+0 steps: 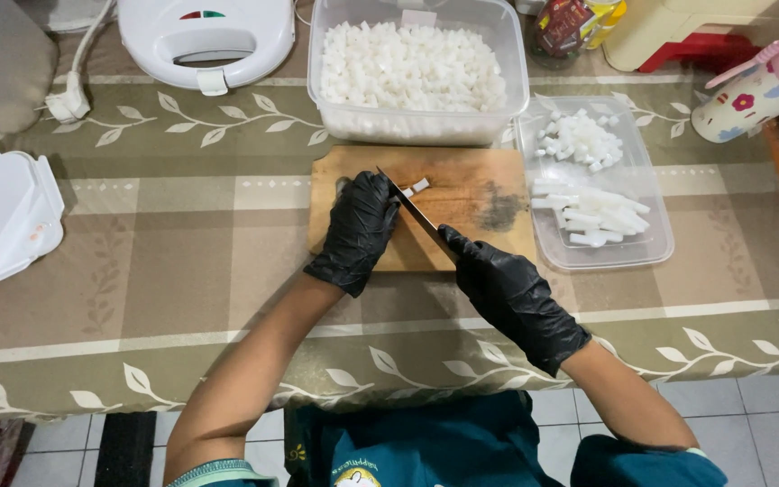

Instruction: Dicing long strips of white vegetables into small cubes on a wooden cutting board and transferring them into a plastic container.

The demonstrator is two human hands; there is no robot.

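While the right hand [508,290] grips the handle of a knife [418,216], the blade runs up across the wooden cutting board [462,194] toward its far edge, where a few small white pieces [415,188] lie beside the tip. The left hand [358,230], in a black glove like the other, is curled with fingers bent down on the board's left side, pressed close against the flat of the blade; whatever it pins is hidden under the glove, so I cannot tell how much is left to cut.

Behind the board's far edge stands a big clear tub of white cubes [412,68], and off its right edge a shallow clear tray [655,243] holds long white strips [592,216] and a small heap of cubes [581,140].

Risk, as I judge it, lies in how near the left fingertips are to the edge — a short, slippery piece could roll or shoot out, and the blade would land on the glove. Cut cubes near the far edge could also skid off onto the tablecloth [182,271].
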